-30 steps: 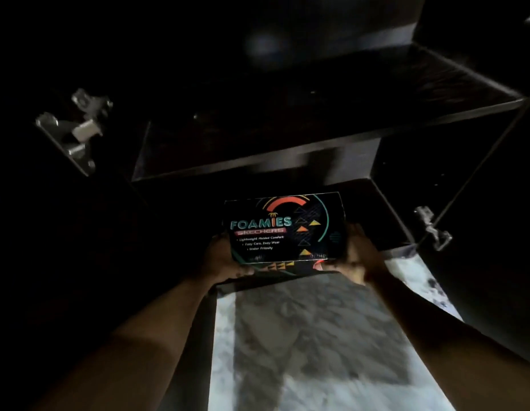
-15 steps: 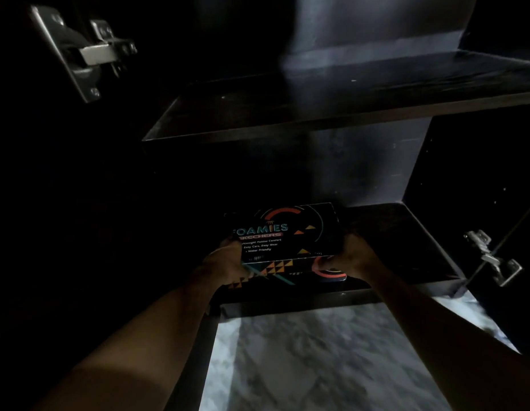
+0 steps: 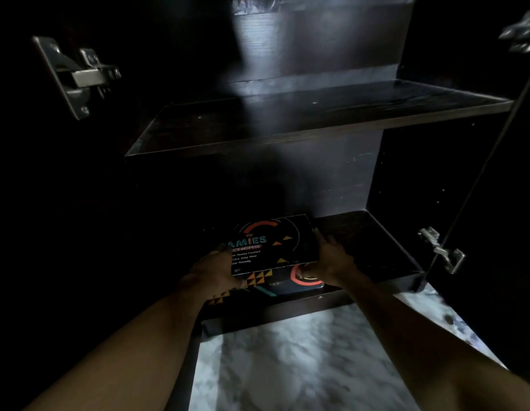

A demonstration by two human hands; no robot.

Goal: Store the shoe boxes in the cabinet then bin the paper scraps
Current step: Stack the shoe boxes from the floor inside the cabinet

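**Desk:** What's around the hands?

**Me:** I'm looking into a dark cabinet. An upper shelf crosses above the hands. There's a steel left hinge on the left wall and a right hinge low on the right. A third hinge, the top hinge, is blurred in the corner. Below the cabinet front I see a pale marbled floor, which is the brightest thing in view.

**Desk:** Anything in the way?

**Me:** The upper shelf's front edge juts out over the space where the box is. The cabinet's left side is too dark for me to read. To the right of the box, the dark wood of the bottom shelf shows.

**Desk:** Where's the box?

**Me:** The box is at the front of the bottom shelf, towards the left and close to its front lip. I can't tell whether it is set down or just above the wood.

**Desk:** And its looks?

**Me:** It has a black lid with a red arc, teal letters reading "AMIES", orange and yellow triangles, and small white lines of text. Under the lid's near edge runs a band of orange triangles with a red ring. I can't tell whether that is the box's own side or another box beneath.

**Desk:** Hands?

**Me:** The left hand clasps the left end and covers the start of the lettering. The right hand grips the right end, fingers along the edge and thumb by the red ring.
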